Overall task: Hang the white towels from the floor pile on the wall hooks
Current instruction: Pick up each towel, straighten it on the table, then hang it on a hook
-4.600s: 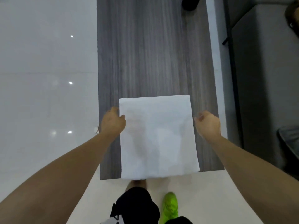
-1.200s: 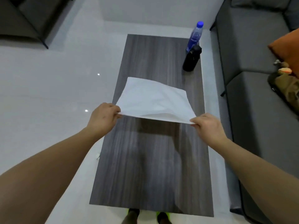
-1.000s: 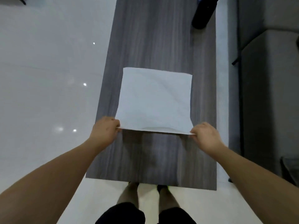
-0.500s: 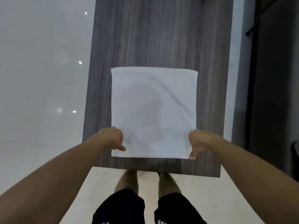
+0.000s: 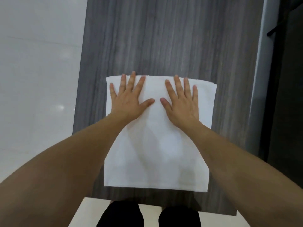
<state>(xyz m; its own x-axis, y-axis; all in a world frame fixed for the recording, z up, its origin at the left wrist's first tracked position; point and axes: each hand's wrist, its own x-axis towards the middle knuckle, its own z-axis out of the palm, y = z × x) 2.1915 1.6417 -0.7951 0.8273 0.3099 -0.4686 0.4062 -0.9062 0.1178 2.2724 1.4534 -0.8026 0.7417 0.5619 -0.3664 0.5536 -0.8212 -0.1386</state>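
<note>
One white towel (image 5: 155,153) lies flat on one grey wood-grain table (image 5: 164,38), its near edge close to the table's near edge; two hands rest on it, the left hand (image 5: 127,99) and the right hand (image 5: 182,102), each flat with fingers spread near the towel's far edge; ten fingers show in all, five on each hand; two bare forearms reach in from the near side; two legs in black shorts (image 5: 147,217) stand just beyond the table's near edge.
</note>
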